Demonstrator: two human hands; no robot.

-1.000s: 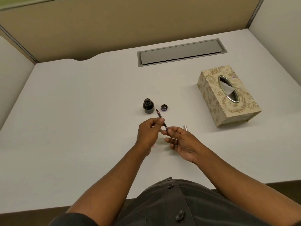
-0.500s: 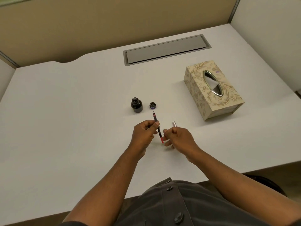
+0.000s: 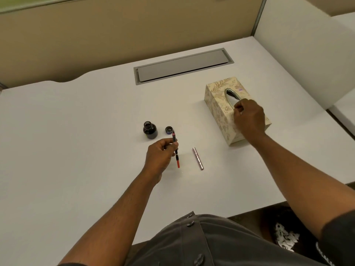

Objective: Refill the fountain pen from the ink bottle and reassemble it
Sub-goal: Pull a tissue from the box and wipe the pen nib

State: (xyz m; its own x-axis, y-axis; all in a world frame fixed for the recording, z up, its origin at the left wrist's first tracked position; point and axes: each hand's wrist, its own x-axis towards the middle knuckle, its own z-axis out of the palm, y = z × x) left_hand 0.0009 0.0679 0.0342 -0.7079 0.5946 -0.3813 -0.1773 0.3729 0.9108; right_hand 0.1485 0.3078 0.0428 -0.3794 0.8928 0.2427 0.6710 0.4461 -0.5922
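Centre of frame: the left hand (image 3: pixel 160 157) pinches the pen's inner section (image 3: pixel 175 148), nib end and red converter, between thumb and fingertips, holding it clear of the white surface (image 3: pixel 76 131), probably so that wet ink touches nothing. Just above it stand the open ink bottle (image 3: pixel 150 130) and, beside that, its cap (image 3: pixel 169 129); the pen's upper tip appears against the cap, contact uncertain. The metal barrel (image 3: pixel 198 158) lies on the surface right of the pen, apart from it, awaiting reassembly. Right of centre, the right hand (image 3: pixel 249 118) rests on the tissue box (image 3: pixel 217 104), fingertips closed at the oval slot; whether they have hold of a tissue cannot be told. The reach is presumably for wiping the nib. A grey cable hatch (image 3: pixel 182 66) sits at upper centre; nothing obstructs either hand.
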